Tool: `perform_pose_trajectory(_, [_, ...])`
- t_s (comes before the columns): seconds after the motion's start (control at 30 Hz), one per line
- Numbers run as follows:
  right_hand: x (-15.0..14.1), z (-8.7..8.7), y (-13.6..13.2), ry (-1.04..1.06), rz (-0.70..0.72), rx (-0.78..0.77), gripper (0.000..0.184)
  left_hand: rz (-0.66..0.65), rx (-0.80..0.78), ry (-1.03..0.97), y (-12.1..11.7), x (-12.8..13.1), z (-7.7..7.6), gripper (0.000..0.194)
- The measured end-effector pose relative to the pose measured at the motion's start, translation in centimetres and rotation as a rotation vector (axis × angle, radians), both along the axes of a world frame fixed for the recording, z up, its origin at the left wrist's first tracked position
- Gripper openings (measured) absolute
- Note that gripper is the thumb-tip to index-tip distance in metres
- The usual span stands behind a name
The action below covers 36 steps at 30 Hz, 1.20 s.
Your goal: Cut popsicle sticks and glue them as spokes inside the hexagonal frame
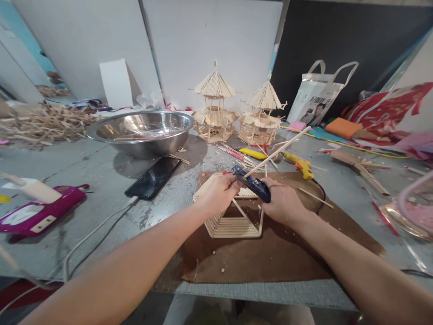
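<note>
My right hand [284, 201] is closed around the dark blue handles of a pair of cutting pliers [259, 187]. A long thin wooden stick [279, 150] slants up and right from the jaws. My left hand [219, 192] is pinched at the stick's lower end, right beside the jaws; its fingertips are partly hidden. Under both hands lies a many-sided frame of glued wooden sticks [235, 229], its far part covered by my hands. The frame rests on a brown board [270, 259].
Two stick-built pagodas [215, 117] [260, 122] stand at the back. A steel bowl [145, 146] and phone [154, 178] are left, near a purple power strip [43, 210]. A yellow glue gun [301, 164] and yellow utility knife [253, 154] lie beyond my right hand. Its cord crosses the board.
</note>
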State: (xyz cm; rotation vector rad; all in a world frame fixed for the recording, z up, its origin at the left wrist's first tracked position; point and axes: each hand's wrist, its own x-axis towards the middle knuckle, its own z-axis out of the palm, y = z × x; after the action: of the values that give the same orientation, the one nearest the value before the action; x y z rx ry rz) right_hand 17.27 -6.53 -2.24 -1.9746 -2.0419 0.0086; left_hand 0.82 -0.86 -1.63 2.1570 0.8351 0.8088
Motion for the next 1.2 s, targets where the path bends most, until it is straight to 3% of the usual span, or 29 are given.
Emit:
perform_pose_trajectory(0.6, [-0.08,0.23,0.21,-0.087,-0.023,-0.045,0.033,0.091,0.091,0.154,-0.33,-0.02,0.44,0.032])
perform_pose_trajectory(1.2, [-0.25,0.12,-0.05,0.047,-0.056,0.006,0.035,0.078,0.061,-0.098,-0.38,0.30,-0.11,0.026])
